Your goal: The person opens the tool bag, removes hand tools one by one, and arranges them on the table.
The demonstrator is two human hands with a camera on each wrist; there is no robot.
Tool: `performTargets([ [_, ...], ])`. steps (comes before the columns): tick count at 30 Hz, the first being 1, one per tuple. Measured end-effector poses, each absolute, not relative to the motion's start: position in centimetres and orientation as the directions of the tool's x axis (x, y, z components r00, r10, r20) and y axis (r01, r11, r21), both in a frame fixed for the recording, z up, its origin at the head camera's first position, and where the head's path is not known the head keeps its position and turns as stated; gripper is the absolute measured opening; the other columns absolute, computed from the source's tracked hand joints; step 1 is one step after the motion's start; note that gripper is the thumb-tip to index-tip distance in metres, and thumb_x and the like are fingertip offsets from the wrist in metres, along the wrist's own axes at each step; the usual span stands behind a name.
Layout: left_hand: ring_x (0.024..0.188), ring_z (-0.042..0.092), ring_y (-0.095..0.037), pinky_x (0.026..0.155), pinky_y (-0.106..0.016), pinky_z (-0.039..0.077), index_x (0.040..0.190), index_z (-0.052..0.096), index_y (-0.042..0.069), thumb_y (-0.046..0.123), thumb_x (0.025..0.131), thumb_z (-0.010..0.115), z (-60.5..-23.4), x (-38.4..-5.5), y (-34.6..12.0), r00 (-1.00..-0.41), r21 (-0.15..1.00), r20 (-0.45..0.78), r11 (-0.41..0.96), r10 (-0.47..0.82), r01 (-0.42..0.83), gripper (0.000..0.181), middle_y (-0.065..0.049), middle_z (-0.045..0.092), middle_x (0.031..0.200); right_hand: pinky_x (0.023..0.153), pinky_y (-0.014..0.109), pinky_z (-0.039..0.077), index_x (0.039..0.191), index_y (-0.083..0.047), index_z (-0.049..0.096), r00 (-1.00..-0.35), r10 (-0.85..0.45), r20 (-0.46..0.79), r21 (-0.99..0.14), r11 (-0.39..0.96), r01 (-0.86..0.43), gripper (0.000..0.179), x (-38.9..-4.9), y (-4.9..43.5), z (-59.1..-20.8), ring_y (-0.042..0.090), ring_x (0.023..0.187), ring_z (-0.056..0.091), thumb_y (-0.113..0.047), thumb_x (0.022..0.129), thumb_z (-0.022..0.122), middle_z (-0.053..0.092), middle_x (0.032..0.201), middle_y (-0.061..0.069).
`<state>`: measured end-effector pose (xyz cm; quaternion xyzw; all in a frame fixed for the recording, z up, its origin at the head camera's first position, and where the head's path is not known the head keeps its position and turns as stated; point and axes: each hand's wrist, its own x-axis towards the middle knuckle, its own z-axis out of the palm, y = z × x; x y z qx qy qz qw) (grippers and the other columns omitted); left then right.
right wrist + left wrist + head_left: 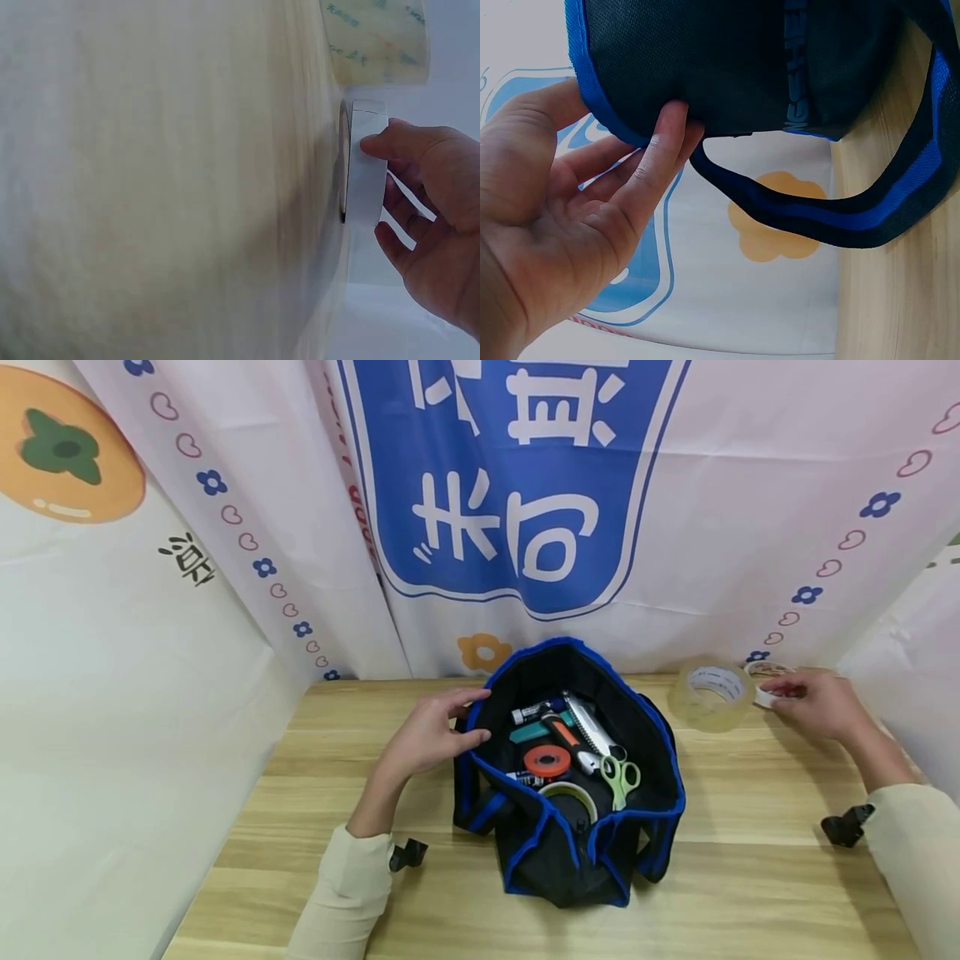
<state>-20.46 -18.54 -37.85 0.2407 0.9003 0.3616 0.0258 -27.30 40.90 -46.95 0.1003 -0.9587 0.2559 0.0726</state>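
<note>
Bag [551, 860] shows lettering [796, 67] only in my left-wrist view; left grip [431, 733] pinches its left rim [474, 717], right grip [819, 703] white tape [366, 184].

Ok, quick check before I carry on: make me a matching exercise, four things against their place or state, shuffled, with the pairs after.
Things:
1. bag
2. scissors
3. white tape
4. clear tape

Place or state:
A. pinched by the right hand
B. on the table, touched by neither hand
C. black with blue edging, rim held by the left hand
D. pale green handles, lying among other tools

Pairs: 1-C, 2-D, 3-A, 4-B
</note>
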Motion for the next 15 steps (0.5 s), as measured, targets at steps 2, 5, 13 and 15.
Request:
performTargets([
  [2, 0.126, 0.071, -0.036, 0.114, -0.055, 0.054, 0.149, 0.063, 0.005, 0.014, 0.095, 0.082, -37.9, -20.5, -18.5, -0.881, 0.664, 0.129, 0.621, 0.455, 0.417, 0.057, -0.016, 0.062, 0.154, 0.067, 0.010, 0.042, 0.116, 0.003, 0.079, -0.967, -0.154, 0.202, -0.474, 0.849, -0.234, 0.024, -27.4, 40.8, -47.1, -0.012, 0.080, 0.052, -0.001, 0.092, 0.078, 0.077, 0.104, 0.026],
  [5, 0.125, 0.071, -0.036, 0.114, -0.055, 0.054, 0.148, 0.063, 0.005, 0.014, 0.095, 0.082, -37.9, -20.6, -18.5, -0.880, 0.666, 0.130, 0.617, 0.456, 0.419, 0.057, -0.016, 0.062, 0.154, 0.067, 0.012, 0.043, 0.118, 0.005, 0.077, -0.971, -0.134, 0.199, -0.486, 0.847, -0.216, 0.028, -27.2, 40.7, -47.1, 0.006, 0.084, 0.064, -0.003, 0.092, 0.078, 0.076, 0.107, 0.029],
  [13, 0.124, 0.071, -0.036, 0.114, -0.056, 0.053, 0.149, 0.063, 0.006, 0.014, 0.095, 0.082, -38.1, -20.7, -18.5, -0.880, 0.671, 0.130, 0.613, 0.456, 0.417, 0.057, -0.015, 0.062, 0.155, 0.090, 0.032, 0.058, 0.135, 0.009, 0.065, -0.968, -0.077, 0.240, -0.532, 0.823, -0.197, 0.045, -25.8, 38.6, -44.6, 0.054, 0.113, 0.064, -0.018, 0.100, 0.074, 0.066, 0.128, 0.040],
  [15, 0.124, 0.072, -0.035, 0.114, -0.056, 0.053, 0.149, 0.063, 0.006, 0.014, 0.095, 0.082, -38.1, -20.6, -18.6, -0.882, 0.672, 0.129, 0.614, 0.454, 0.414, 0.057, -0.015, 0.062, 0.155, 0.084, 0.009, 0.050, 0.136, 0.007, 0.066, -0.958, -0.084, 0.276, -0.547, 0.806, -0.228, 0.045, -25.6, 37.5, -43.7, 0.035, 0.110, 0.070, -0.017, 0.099, 0.076, 0.068, 0.128, 0.037],
])
